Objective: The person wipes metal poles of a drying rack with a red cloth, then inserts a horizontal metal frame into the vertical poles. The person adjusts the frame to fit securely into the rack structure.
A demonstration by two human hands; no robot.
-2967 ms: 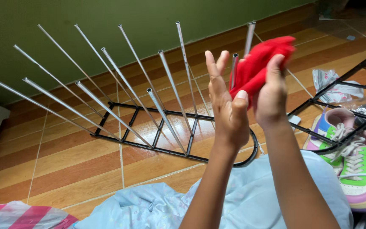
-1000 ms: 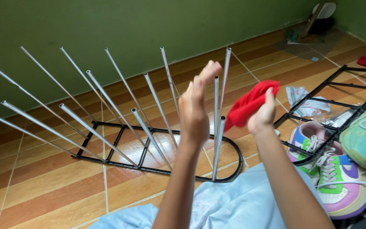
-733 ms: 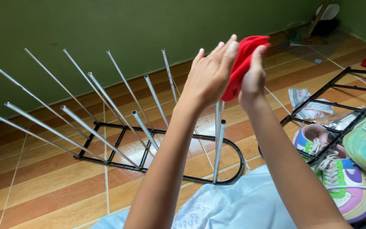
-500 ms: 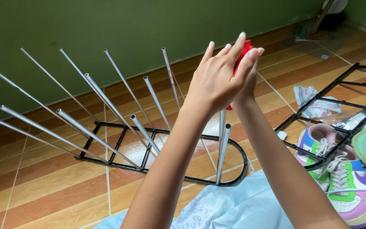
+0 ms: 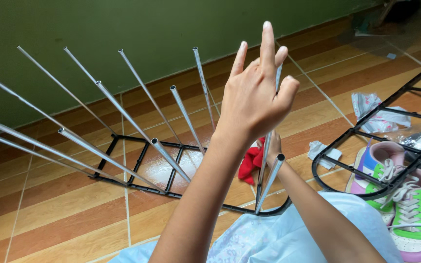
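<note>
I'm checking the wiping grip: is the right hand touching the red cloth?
Touching. The head view shows the right hand, mostly hidden behind the left wrist, with its fingers closed against the red cloth at a metal rod.

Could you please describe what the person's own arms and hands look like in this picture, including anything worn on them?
Both arms are bare from hand to as far up as the frame shows: no sleeves, gloves, watch, bracelets or rings are visible. The left hand has slim fingers with short, unpainted nails. The right hand is mostly hidden behind the left, so little of it can be judged. No marks or tattoos show on either forearm.
</note>
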